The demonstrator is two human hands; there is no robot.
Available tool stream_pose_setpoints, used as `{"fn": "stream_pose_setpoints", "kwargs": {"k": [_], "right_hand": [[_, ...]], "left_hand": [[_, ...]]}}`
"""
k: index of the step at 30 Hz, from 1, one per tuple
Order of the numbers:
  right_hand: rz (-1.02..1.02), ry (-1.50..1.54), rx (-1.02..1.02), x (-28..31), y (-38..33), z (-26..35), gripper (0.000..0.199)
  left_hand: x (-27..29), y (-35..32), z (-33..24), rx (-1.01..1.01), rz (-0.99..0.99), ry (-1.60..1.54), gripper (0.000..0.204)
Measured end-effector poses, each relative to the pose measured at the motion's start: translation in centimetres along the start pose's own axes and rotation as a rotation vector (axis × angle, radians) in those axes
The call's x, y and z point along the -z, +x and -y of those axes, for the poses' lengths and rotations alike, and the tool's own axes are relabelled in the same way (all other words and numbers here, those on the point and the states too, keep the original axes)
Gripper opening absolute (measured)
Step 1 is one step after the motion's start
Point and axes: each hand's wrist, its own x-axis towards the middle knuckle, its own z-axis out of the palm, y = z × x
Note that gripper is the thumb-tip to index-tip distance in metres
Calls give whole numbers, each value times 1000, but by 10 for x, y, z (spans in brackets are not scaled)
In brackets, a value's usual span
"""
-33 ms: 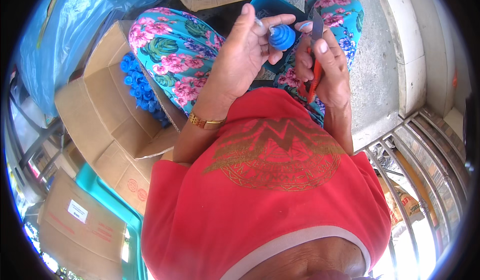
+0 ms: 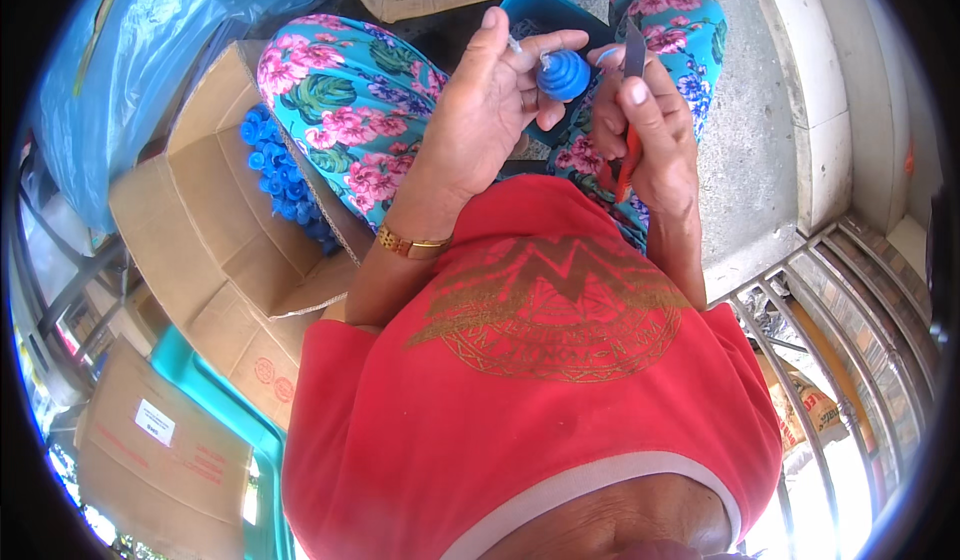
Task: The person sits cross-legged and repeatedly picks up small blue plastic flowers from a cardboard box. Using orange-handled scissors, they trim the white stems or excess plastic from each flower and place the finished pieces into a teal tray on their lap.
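My left hand (image 2: 490,90) holds a small blue candle (image 2: 564,76) with ringed, stepped sides in its fingers, the thumb standing up away from it. A whitish wick shows at the candle's left end. My right hand (image 2: 655,125) grips a knife (image 2: 634,55) with a red-orange handle, its grey blade pointing up past the thumb. By the right index fingertip lies a thin blue sliver (image 2: 607,55). The blade is apart from the candle. Below both hands, a dark teal tub (image 2: 535,2) sits between my legs, its inside mostly hidden.
At my left, an open cardboard box (image 2: 215,200) has several blue pieces (image 2: 285,175) inside. Another cardboard box (image 2: 400,2) at the far side contains more. Blue plastic sheeting (image 2: 90,90) hangs at far left. A metal railing (image 2: 830,350) stands on the right beside a grey floor (image 2: 755,150).
Both hands keep almost the same place. The candle has tilted very slightly between the left fingers, and the right thumb has shifted a little on the knife.
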Motion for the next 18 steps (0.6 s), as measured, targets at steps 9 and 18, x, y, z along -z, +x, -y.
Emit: {"fn": "stream_pose_setpoints", "kwargs": {"k": [9,18], "right_hand": [[-76,-491,191,-18,4,3,13],[-49,-300,92,2,7,2,11]], "left_hand": [[17,1,8,29,-2,597,72],[16,-13,-9,25,-69,853,63]]}}
